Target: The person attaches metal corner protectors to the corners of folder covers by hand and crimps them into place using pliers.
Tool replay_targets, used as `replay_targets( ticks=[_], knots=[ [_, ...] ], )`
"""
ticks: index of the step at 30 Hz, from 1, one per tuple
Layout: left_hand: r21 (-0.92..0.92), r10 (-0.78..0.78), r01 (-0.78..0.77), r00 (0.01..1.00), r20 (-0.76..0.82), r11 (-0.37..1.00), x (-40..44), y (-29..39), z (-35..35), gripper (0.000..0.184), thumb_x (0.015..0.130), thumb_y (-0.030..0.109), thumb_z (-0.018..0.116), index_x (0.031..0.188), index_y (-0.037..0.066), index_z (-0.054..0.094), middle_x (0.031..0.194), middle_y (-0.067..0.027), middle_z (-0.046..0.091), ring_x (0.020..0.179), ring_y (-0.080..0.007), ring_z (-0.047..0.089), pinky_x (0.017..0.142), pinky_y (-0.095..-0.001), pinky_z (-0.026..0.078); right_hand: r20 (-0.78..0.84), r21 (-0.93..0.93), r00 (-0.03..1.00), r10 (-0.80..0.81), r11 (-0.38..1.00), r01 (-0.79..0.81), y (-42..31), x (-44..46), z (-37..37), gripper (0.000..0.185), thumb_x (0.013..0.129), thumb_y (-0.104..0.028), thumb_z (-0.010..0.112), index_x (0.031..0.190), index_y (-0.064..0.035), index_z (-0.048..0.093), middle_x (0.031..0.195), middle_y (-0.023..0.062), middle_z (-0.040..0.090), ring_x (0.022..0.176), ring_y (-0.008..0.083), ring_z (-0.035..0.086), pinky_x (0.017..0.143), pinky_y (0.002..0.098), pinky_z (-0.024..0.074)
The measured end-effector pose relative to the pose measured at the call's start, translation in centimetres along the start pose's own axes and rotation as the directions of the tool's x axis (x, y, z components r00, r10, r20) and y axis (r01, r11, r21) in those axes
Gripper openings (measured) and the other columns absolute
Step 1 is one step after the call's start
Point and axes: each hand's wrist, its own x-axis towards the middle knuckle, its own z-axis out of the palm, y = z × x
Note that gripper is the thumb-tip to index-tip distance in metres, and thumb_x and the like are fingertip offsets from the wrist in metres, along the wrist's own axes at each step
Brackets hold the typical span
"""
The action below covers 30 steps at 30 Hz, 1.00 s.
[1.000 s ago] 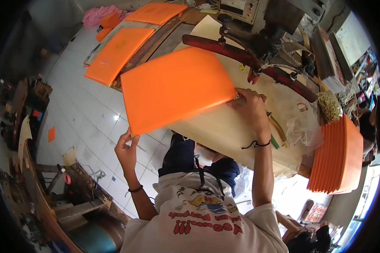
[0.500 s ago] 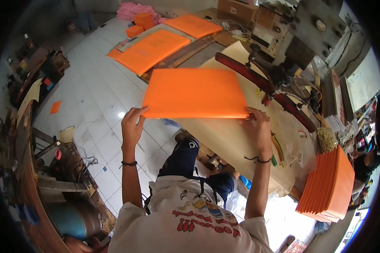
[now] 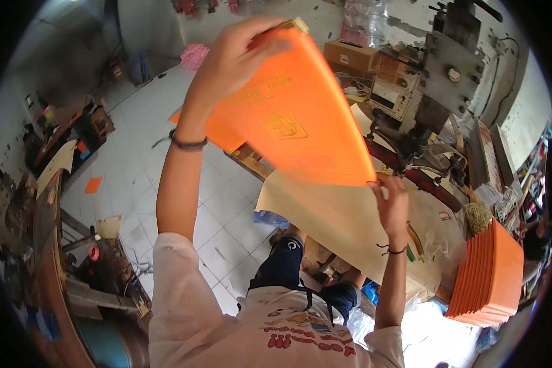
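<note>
An orange folder (image 3: 288,122) with gold lettering and an emblem on its face is tilted up above the table. My left hand (image 3: 236,58), raised high, grips its upper corner, where a gold metal corner piece shows. At the lower right corner, my right hand (image 3: 389,199) pinches the folder between thumb and fingers. Below it lies a large tan sheet (image 3: 325,214) over the tabletop. The folder's left part is blurred and partly behind my left forearm.
Right of the sheet stands a stack of orange folders (image 3: 487,276). Pliers (image 3: 416,244) lie near my right wrist. A machine with a dark red bar (image 3: 432,187) occupies the table's right side. Behind are a cardboard box (image 3: 349,58) and an electrical unit (image 3: 389,86).
The folder has gone from nearly flat to steeply tilted, its lettered face now showing. My left hand has risen far up with its corner; my right hand still holds the other corner. The view has shifted.
</note>
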Motion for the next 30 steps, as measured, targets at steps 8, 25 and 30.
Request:
replay_targets(
  ticks=[8,25,30],
  knots=[
    [0.138,0.157,-0.213,0.929,0.336,0.967,7.2,1.2,4.0,0.038,0.093,0.027,0.070,0.116,-0.003,0.065,0.095,-0.0056,0.064,0.085,-0.0164,0.057,0.080,-0.0275,0.047,0.052,0.018,0.998,0.041,0.999,-0.042,0.0,-0.6,3.8,0.020,0.086,-0.022,0.073,0.099,-0.0066,0.073,0.094,0.0097,0.072,0.091,0.0302,0.065,0.084,0.0411,0.0505],
    [-0.050,0.045,-0.021,0.834,0.549,0.999,10.3,-2.3,14.0,0.030,0.092,0.029,0.068,0.097,0.000,0.071,0.083,-0.0103,0.070,0.075,-0.0162,0.060,0.070,-0.0307,0.048,0.257,0.080,0.959,0.121,0.986,-0.145,4.1,-2.6,6.3,0.016,0.078,-0.012,0.073,0.092,-0.0044,0.071,0.089,0.0130,0.068,0.089,0.0333,0.065,0.082,0.0416,0.0524],
    [0.179,-0.067,-0.036,0.841,0.537,0.983,9.1,-2.8,11.6,0.049,0.077,0.049,0.079,0.092,0.002,0.073,0.065,-0.0161,0.061,0.058,-0.0272,0.058,0.060,-0.0382,0.047,0.256,0.054,0.959,0.121,0.989,-0.140,4.3,-2.7,6.5,0.012,0.079,-0.012,0.072,0.089,-0.0043,0.070,0.087,0.0131,0.067,0.088,0.0334,0.064,0.083,0.0425,0.0519]
  ],
)
